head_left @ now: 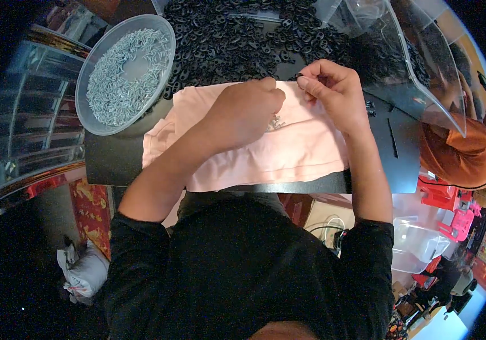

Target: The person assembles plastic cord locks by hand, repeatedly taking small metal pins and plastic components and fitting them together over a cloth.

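Bright, even overhead light, glare on the clear plastic sheet, dark fisheye corners, edges bent.

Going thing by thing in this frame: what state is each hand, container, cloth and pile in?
left hand: knuckles up, fingers curled down onto the cloth; what it grips cannot be seen.
right hand: fingertips pinched on a small black part.
pink cloth: spread flat on the table.
round clear bowl: open, part filled with small silvery pieces.
black parts: loose heap beyond the cloth.
small silvery pieces on the cloth: loose little cluster.
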`<move>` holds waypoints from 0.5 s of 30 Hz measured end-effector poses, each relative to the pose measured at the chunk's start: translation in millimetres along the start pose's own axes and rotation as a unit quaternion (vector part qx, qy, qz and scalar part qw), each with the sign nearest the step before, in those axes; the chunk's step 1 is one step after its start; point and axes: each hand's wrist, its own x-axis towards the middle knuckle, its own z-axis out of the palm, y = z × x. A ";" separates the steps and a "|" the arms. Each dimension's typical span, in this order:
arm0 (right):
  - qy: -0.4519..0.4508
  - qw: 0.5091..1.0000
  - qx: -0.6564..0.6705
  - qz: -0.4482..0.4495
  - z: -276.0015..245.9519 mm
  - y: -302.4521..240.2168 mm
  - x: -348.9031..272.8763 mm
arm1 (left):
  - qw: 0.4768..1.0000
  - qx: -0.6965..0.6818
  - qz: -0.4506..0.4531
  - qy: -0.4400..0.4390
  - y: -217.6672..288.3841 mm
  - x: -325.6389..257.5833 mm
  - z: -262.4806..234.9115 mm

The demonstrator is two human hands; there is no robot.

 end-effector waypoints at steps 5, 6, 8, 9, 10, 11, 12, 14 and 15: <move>-0.031 0.999 0.016 0.002 3.0 -0.8 -2.2 | 0.999 0.047 -0.026 0.002 -1.2 0.6 3.9; -0.031 0.999 0.017 0.002 3.1 -0.8 -2.5 | 0.999 0.047 -0.025 0.001 -2.5 0.9 2.3; -0.050 0.999 0.007 -0.009 2.7 -1.3 -3.1 | 0.991 -0.115 -0.068 0.008 -3.6 2.3 -2.6; -0.049 0.999 0.007 -0.010 2.2 -2.4 -3.5 | 0.991 -0.115 -0.067 0.007 -3.6 2.9 -4.1; -0.051 0.998 0.021 0.005 2.0 -3.9 -3.8 | 0.985 -0.157 -0.074 -0.001 -3.4 3.0 -5.4; -0.053 0.998 0.035 0.020 1.9 -4.7 -3.8 | 0.977 -0.198 -0.081 -0.008 -3.3 3.0 -6.1; -0.054 0.998 0.036 0.020 1.5 -4.5 -3.8 | 0.977 -0.198 -0.081 -0.008 -3.4 2.8 -5.9; -0.069 0.994 0.078 0.047 0.6 -3.9 -4.0 | 0.976 -0.207 -0.065 0.018 -3.9 1.6 -4.6; -0.069 0.993 0.078 0.046 0.5 -3.9 -3.9 | 0.976 -0.207 -0.065 0.019 -4.4 1.4 -4.3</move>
